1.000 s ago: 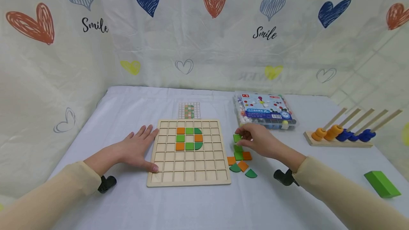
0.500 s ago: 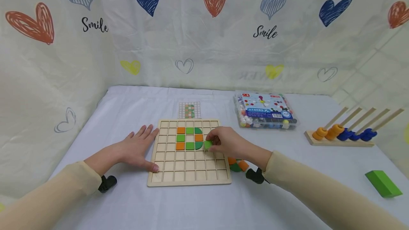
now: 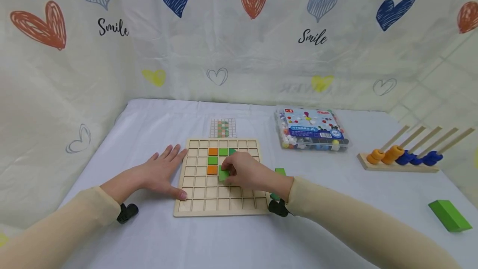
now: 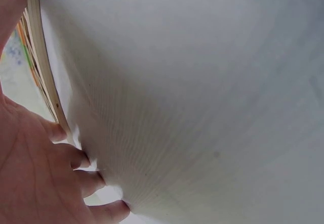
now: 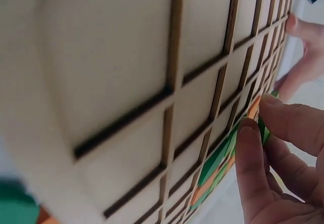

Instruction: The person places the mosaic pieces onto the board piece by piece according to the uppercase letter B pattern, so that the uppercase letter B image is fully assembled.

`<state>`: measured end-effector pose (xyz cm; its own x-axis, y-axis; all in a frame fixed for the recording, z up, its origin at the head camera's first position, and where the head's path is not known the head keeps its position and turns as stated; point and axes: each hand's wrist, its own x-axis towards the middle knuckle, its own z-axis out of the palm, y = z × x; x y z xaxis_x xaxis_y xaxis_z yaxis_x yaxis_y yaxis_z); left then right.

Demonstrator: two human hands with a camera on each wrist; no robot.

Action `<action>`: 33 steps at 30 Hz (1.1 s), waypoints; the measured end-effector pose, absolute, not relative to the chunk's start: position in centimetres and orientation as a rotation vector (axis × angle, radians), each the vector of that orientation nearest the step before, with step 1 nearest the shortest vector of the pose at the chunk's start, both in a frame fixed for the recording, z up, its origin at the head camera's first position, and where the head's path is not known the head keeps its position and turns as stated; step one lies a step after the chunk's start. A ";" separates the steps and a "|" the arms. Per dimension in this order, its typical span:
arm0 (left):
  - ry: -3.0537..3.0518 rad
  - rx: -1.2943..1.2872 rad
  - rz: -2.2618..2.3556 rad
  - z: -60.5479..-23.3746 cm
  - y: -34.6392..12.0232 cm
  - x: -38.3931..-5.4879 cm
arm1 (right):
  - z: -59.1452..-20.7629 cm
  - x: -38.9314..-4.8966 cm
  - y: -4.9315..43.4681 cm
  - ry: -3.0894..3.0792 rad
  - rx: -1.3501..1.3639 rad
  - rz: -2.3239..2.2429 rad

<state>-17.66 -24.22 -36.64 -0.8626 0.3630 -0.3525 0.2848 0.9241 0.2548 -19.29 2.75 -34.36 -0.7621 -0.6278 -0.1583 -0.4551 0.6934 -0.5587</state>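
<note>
My right hand [image 3: 248,172] pinches a green square tile [image 3: 223,177] between thumb and fingers over the middle of the wooden grid board [image 3: 203,205]. The held tile is near the third row of tiles; whether it touches the board cannot be told. Orange [image 3: 212,169] and green [image 3: 212,160] square tiles lie in cells left of it, and my hand hides part of the pattern. My left hand [image 3: 160,176] lies spread at the board's left edge, thumb on the lower corner. In the left wrist view its fingertips touch the cloth beside the board.
A small printed grid card [image 3: 223,128] lies behind the board. Loose tiles, including a green one [image 3: 280,171], lie to its right, partly hidden by my right wrist. Farther right are a plastic case [image 3: 313,129], a wooden peg stand [image 3: 399,168] and a green block [image 3: 449,216].
My right hand has picked up a green tile from the loose tiles right of the board and carried it left over the grid. My left hand has stayed put.
</note>
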 end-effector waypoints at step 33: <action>2.683 0.478 0.289 -36.5 -24.2 -17.6 | -35.2 -18.1 -0.6 2.660 -0.950 -0.477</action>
